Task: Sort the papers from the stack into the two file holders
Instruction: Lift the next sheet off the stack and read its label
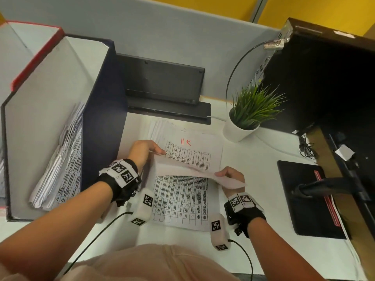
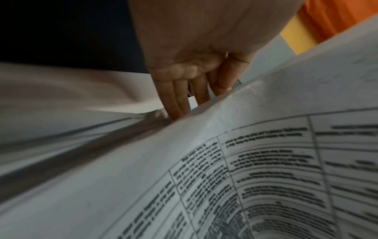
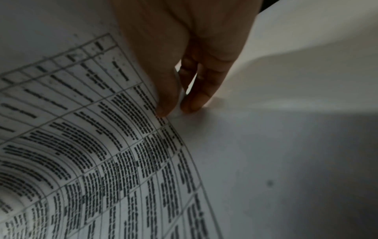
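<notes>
A stack of printed papers (image 1: 190, 153) lies mid-desk; its exposed sheet is marked "HR" in red. The top sheet (image 1: 182, 169) is curled up off the stack, blank back upward, its printed table on the inside of the curl (image 2: 266, 161). My left hand (image 1: 160, 152) pinches its left edge, fingers (image 2: 180, 103) under the paper. The sheet's right edge is pinched between thumb and finger of my right hand (image 1: 220, 175), as the right wrist view (image 3: 175, 110) shows. At left stand a dark blue file holder (image 1: 103, 118), with papers (image 1: 65, 163) leaning inside, and a red-edged holder (image 1: 38, 55).
A potted plant (image 1: 247, 112) stands right of the stack. A black device (image 1: 162, 84) leans against the grey partition behind it. A monitor (image 1: 324, 78) and its base (image 1: 304, 199) fill the right side. Cables run from my wrist units.
</notes>
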The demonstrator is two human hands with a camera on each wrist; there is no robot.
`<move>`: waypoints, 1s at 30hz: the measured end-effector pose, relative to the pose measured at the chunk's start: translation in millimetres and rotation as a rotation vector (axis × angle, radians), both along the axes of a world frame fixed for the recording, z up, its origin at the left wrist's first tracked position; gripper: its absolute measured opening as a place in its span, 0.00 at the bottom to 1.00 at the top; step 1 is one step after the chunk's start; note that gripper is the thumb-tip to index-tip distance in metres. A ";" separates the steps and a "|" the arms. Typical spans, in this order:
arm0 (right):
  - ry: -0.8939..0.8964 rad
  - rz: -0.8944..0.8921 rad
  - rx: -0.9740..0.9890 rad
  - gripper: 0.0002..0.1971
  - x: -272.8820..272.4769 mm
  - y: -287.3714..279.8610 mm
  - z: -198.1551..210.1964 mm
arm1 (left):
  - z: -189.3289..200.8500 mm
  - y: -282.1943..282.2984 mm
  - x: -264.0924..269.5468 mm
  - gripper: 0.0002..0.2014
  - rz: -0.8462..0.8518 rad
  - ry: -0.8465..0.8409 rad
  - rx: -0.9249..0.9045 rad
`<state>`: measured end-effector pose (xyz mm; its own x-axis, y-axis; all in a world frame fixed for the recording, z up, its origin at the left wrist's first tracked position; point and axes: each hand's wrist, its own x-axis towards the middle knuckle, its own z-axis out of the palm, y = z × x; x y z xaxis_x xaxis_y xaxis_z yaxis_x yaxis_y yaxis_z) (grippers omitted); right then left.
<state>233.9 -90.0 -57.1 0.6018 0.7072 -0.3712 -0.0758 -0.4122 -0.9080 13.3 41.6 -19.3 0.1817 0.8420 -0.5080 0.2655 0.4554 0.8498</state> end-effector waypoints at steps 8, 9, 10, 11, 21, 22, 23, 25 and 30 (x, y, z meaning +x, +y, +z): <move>0.444 -0.246 0.029 0.24 -4.3 -1.7 1.3 | -7.5 13.3 -0.5 0.16 -0.279 0.605 0.210; 0.447 -0.254 0.026 0.20 -5.4 -1.7 0.9 | -7.2 13.2 1.0 0.16 -0.290 0.630 0.223; 0.451 -0.263 0.023 0.17 -6.0 -0.6 0.4 | -7.1 12.8 2.3 0.17 -0.293 0.651 0.237; 0.446 -0.273 0.025 0.17 -6.4 0.2 -1.8 | -7.5 12.3 3.3 0.16 -0.289 0.659 0.246; 0.350 -0.232 0.132 0.24 -5.7 2.8 -3.4 | -14.5 12.6 -3.6 0.17 -0.371 0.628 0.277; 0.355 -0.233 0.143 0.23 -5.0 3.9 -2.6 | -14.3 11.6 -4.1 0.18 -0.377 0.619 0.294; 0.375 -0.248 0.129 0.20 -4.3 4.7 -3.5 | -13.6 9.9 -4.6 0.17 -0.380 0.602 0.326; 0.436 -0.286 0.073 0.14 -0.6 4.5 -4.8 | -12.3 4.3 -5.4 0.10 -0.336 0.519 0.438; 0.256 -0.230 0.093 0.21 7.5 2.5 -10.3 | -6.9 -17.5 -4.9 0.12 -0.125 0.102 0.437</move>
<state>241.4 -87.6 -67.4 0.6448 0.6017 -0.4714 -0.3870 -0.2748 -0.8802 8.5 24.2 -26.3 0.2631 0.9558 -0.1311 0.3876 0.0197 0.9216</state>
